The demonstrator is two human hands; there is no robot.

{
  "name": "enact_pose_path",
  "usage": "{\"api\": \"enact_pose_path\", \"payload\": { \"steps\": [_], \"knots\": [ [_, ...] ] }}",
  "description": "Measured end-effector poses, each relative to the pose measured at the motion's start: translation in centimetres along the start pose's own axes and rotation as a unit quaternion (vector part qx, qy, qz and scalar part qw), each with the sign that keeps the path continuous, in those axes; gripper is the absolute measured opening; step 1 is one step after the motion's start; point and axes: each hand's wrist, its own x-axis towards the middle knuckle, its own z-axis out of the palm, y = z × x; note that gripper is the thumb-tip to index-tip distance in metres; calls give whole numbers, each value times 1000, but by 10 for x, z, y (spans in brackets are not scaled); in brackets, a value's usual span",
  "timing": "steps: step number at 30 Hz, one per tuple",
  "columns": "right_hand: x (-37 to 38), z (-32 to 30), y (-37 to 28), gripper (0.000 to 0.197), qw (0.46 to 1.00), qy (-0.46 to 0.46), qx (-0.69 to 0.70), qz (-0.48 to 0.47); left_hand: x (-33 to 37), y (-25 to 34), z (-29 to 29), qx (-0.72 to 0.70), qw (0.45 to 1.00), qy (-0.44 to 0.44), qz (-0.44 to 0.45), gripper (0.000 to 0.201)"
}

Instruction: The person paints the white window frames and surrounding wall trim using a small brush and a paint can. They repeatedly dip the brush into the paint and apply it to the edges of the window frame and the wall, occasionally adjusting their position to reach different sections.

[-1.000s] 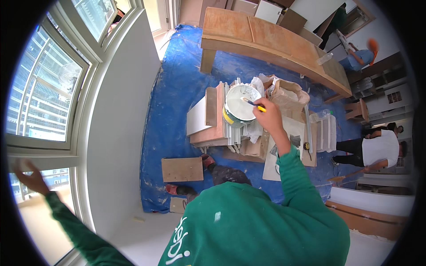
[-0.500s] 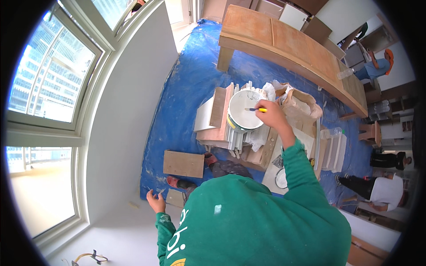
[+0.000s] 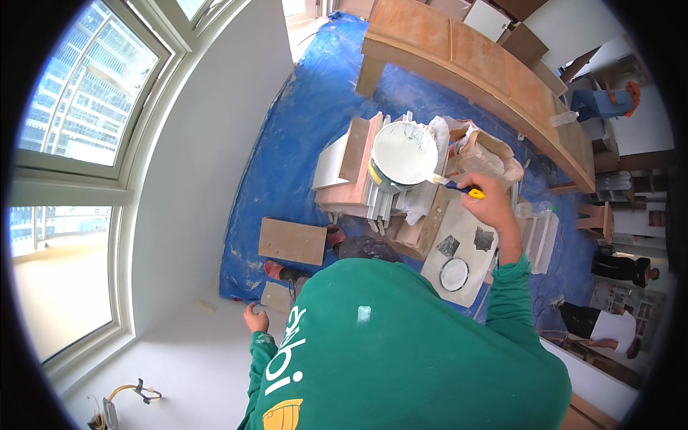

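Note:
My right hand [image 3: 485, 202] grips a paintbrush [image 3: 459, 188] by its blue and yellow handle. White paint covers the bristles, which are just beyond the near right rim of a round bucket [image 3: 385, 178]. The bucket has a green and yellow outer wall and holds white paint [image 3: 405, 152]. It stands on a pile of boards and pale strips. At the lower left, next to the white wall, my left hand [image 3: 256, 317] is held low, fingers loosely bent and apart, with nothing visible in it.
Blue sheeting [image 3: 287, 165] covers the floor. A long wooden table [image 3: 466, 64] crosses the far side. A paper sack [image 3: 484, 154] sits right of the bucket; a white round lid [image 3: 454, 274] lies on a board. A brown board [image 3: 292, 241] lies left. Several people are at the far right.
The brush has come out of the bucket and moved right and nearer with my right hand. My left hand's fingers have bent a little more.

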Motion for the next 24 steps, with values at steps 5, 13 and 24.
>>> {"api": "enact_pose_path", "payload": {
  "steps": [5, 13, 24],
  "knots": [
    [28, 13, 31, 12, 990, 45, 134, 26, -8, -13, -3, -65, 997, 33, -20, 50],
    [31, 20, 133, 15, 875, 14, 416, 247, -66, -16, -20, -136, 978, 104, -121, 52],
    [131, 49, 34, 34, 559, -203, 801, -64, -133, -42, 46, -280, 902, -9, -329, 52]
  ]
}}
